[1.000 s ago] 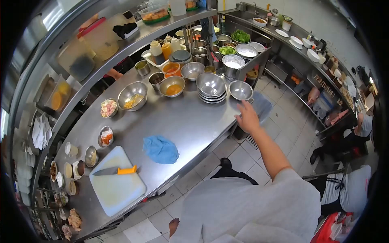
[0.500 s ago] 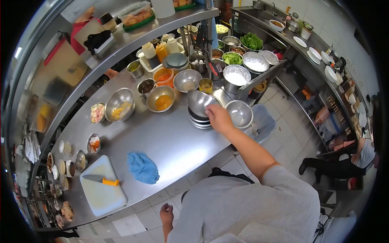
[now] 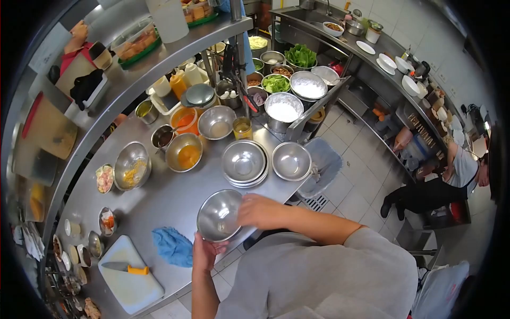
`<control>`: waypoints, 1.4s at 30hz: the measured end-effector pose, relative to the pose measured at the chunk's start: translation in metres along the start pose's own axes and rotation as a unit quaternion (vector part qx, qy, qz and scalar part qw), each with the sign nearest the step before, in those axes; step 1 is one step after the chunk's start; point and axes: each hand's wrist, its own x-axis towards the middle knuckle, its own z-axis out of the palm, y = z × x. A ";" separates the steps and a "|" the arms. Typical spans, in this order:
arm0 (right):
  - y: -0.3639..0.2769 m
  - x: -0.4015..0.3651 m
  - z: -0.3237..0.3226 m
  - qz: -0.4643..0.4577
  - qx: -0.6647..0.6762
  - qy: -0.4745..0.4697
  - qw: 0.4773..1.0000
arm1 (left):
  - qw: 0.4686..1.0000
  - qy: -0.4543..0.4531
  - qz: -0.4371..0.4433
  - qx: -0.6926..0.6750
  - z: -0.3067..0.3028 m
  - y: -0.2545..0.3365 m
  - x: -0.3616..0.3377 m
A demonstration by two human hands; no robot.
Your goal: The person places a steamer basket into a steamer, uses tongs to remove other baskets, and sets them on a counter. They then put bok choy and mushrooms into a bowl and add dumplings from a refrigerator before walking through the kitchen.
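Observation:
A shiny metal bowl (image 3: pixel 215 213) is held tilted over the front edge of the steel table. My left hand (image 3: pixel 209 252) grips its lower rim from beneath, thumb and fingers around the edge. At its right rim is my right hand (image 3: pixel 259 211), slightly blurred, closed with the fingertips at the bowl's edge and partly hidden. Behind the hands stands a stack of metal bowls (image 3: pixel 243 164), with a single metal bowl (image 3: pixel 291 161) to its right. A crumpled blue cloth (image 3: pixel 174 246) lies to the left of my left hand.
A white cutting board (image 3: pixel 130 284) with a yellow-handled knife (image 3: pixel 127 268) lies front left. Bowls of yellow liquid (image 3: pixel 188 156) and yellow bits (image 3: pixel 133 171) stand behind. A plastic bin (image 3: pixel 322 169) is right of the table. Another person (image 3: pixel 449 170) is at far right.
My right hand has brought the metal bowl from the stack toward my body. My left hand has risen from below the table edge and taken hold of the bowl. The view has shifted.

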 end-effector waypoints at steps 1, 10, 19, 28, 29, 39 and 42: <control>0.001 -0.004 0.003 -0.003 0.000 -0.004 1.000 | 1.000 0.002 -0.001 -0.001 0.007 0.004 0.014; 0.159 -0.057 -0.134 0.032 -0.041 0.215 0.975 | 0.960 0.220 0.171 0.039 0.100 -0.039 0.065; 0.529 -0.099 -0.329 0.523 -0.172 0.223 0.805 | 0.903 0.377 0.204 0.019 0.207 -0.053 0.097; 0.679 -0.062 -0.322 0.695 -0.199 -0.037 0.690 | 0.894 0.370 0.248 0.054 0.261 -0.053 0.084; 0.685 -0.063 -0.322 0.692 -0.204 -0.036 0.691 | 0.887 0.385 0.253 0.043 0.263 -0.055 0.080; 0.699 -0.102 -0.333 0.461 0.066 0.426 0.775 | 0.847 0.469 0.252 -0.013 0.250 -0.087 0.059; 0.680 -0.108 -0.350 0.438 -0.006 0.414 0.798 | 0.863 0.437 0.251 0.007 0.267 -0.077 0.078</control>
